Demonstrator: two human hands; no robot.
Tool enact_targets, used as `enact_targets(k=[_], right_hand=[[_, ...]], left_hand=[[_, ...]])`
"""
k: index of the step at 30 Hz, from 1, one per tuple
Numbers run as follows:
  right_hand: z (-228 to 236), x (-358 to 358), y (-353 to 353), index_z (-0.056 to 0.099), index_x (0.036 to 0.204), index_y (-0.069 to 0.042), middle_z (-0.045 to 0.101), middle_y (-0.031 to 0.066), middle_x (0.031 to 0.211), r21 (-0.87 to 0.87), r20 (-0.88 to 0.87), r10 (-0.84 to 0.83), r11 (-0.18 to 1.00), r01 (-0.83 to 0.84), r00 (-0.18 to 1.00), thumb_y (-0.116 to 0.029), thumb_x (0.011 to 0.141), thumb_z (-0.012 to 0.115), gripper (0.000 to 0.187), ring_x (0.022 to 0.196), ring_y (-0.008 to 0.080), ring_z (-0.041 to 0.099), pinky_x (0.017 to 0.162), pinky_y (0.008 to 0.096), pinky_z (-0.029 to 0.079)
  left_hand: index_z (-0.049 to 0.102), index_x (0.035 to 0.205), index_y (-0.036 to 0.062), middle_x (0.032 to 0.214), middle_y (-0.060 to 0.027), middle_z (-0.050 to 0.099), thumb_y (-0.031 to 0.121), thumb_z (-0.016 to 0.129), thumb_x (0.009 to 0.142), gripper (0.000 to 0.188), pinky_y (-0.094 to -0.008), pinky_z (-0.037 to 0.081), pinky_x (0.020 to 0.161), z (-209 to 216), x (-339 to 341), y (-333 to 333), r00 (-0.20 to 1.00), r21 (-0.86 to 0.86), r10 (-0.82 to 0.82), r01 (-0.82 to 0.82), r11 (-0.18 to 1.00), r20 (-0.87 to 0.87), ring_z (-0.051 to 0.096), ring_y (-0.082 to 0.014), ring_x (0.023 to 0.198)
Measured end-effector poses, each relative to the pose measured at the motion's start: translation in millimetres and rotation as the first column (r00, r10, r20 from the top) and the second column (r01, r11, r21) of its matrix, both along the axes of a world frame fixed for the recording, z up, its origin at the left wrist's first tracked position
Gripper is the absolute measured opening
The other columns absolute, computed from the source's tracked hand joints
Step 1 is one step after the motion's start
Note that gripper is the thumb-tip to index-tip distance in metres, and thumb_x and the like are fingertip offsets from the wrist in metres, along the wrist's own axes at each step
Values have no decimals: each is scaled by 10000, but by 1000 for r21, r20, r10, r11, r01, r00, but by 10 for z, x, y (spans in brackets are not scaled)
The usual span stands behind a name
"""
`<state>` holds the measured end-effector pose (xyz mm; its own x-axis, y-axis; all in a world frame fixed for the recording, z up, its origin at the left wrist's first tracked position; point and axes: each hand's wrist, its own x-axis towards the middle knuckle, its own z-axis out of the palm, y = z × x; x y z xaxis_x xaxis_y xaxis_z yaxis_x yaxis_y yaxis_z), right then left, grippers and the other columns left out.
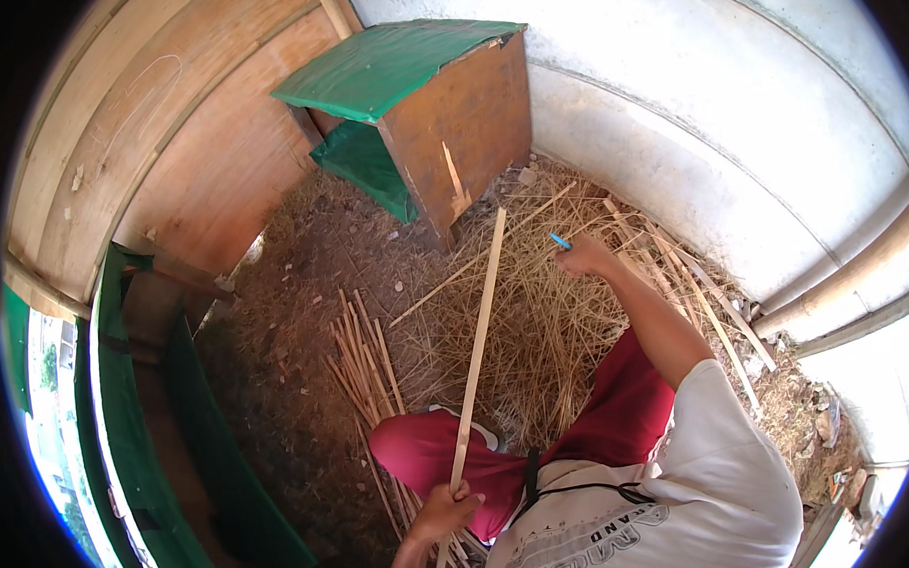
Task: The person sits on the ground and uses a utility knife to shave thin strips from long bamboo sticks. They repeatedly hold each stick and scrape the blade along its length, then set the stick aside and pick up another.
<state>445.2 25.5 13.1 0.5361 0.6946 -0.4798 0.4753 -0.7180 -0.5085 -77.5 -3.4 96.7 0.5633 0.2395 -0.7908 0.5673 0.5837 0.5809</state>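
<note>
Work seems midway: thin sticks [361,355] lie piled beside left knee [405,444]; loose slats [709,319] near right edge of floor [294,280] perhaps remain. Long pale strip [477,353] over floor; long axis runs away from body, far end slightly right, toward brown box [479,113]. Left hand [444,512] grips its lower part; right hand [586,259] clenches small blue object [560,241], apart from strip.

There are two hands [446,512] [588,257], one held strip [480,350] and one blue object [559,241].

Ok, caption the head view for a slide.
The left hand holds a long wooden strip; the right hand holds a blue object over straw.
</note>
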Motion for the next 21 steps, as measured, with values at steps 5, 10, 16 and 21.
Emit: enact_targets(k=[5,10,16,21], right_hand=[[501,-652,11,712,1036,15,750,142,889,427,-428,-67,864,267,901,-508,950,628,537,756,193,684,730,420,541],[648,-1015,-104,660,1089,42,729,147,919,489,-666,35,774,401,745,-445,958,655,504,502,67,469,493,269,403],[385,-838,-178,602,910,-19,624,81,779,412,-829,-31,640,648,558,-359,943,706,357,471,62,396,422,251,325],[304,-688,-204,587,906,-32,553,42,737,379,-895,-120,309,873,430,-303,933,724,305,468,90,414,426,264,346]], left_hand=[[417,786,106,564,-37,499,113,667,919,284,-354,389,424,-247,355,202,972,670,-219,214,711,-78,522,-181,455],[515,848,71,665,-152,629,156,669,894,182,-452,527,519,-170,850,202,877,876,14,481,-30,-480,688,-353,652],[544,975,90,765,-90,650,187,755,821,278,-423,552,533,-132,1029,854,884,825,-25,424,-374,-466,695,-317,662],[511,1267,95,1091,-133,623,315,812,784,610,-510,505,904,468,1301,1005,917,878,41,393,-275,-397,632,-324,1054]])
